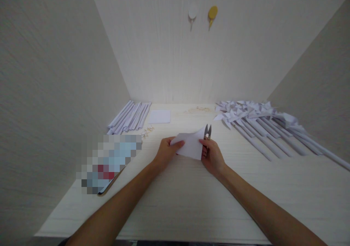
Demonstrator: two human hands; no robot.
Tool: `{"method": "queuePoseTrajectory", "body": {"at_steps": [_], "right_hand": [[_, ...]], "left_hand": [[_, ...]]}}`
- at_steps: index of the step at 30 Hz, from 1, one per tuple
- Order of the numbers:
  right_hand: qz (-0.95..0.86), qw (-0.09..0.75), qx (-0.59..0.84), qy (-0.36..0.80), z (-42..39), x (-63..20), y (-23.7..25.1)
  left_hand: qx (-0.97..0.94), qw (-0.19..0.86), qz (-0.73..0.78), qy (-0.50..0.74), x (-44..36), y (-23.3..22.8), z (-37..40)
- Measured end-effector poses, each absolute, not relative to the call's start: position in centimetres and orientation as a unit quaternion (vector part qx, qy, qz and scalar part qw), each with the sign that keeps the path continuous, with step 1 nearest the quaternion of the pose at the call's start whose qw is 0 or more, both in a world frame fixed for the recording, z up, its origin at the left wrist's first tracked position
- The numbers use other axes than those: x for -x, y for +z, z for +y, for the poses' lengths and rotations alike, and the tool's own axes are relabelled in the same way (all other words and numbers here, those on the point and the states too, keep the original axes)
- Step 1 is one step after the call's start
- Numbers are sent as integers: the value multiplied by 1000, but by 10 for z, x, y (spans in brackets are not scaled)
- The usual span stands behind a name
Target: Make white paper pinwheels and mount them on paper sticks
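Above the middle of the table, a white sheet of paper [191, 145] is stretched between my two hands. My left hand [168, 150] pinches its left side, thumb on top. The right edge of the paper is gripped by my right hand [214, 157], which also keeps a pair of thread snips [207, 133] in its palm. Their two pointed blades stick up past the fingers, slightly apart. The snips' handles are mostly hidden by the fingers. The sheet's upper right corner bends upward beside the blades.
Rolled paper sticks [131, 116] lie at the back left, beside a flat stack of white paper [160, 116]. Paper pinwheels on sticks [254, 118] are heaped at the back right. A blurred-out phone-like device [112, 166] lies left. Small bands [147, 131] are scattered nearby. Two hooks [212, 12] hang on the wall.
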State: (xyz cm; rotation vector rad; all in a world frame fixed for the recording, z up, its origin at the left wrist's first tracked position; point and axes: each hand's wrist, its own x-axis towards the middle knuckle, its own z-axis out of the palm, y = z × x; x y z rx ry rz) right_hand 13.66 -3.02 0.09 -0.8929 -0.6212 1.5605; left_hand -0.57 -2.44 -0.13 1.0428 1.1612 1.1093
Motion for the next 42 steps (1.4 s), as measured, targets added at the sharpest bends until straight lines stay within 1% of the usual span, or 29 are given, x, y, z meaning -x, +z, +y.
{"method": "queuePoseTrajectory", "body": {"at_steps": [3,6,9,13,16,22,26,29,32,35,39,42], "right_hand": [[-245,593,395,657,-30,-136,3],[-239,582,405,663,-31,-136,8],[-218,581,411,669,-30,-137,9],[-200,589,414,665,-27,-140,5],[-189,591,399,675,-25,-143,2],[-171,635,365,659,-22,-148,6],[-197,658,345,640,-19,-154,9],[-215,652,338,643,-19,-155,9],[-227,637,338,655,-20,-154,9],[-234,638,341,649,-20,-150,7],[-233,657,342,630,-19,-146,3],[-228,671,345,616,-18,-145,2]], "left_hand": [[-430,615,475,460,6,-3,-24],[-424,653,451,437,6,-2,-25],[-408,670,446,431,4,0,-26],[-404,660,452,444,4,0,-25],[-436,641,444,448,6,-1,-22],[-491,602,431,458,16,1,-14],[-475,578,444,493,21,3,-9],[-436,569,457,527,23,4,-8],[-405,568,450,558,23,5,-7],[-371,581,435,580,19,4,-9],[-362,621,409,562,11,2,-14],[-373,622,414,550,5,1,-16]]}}
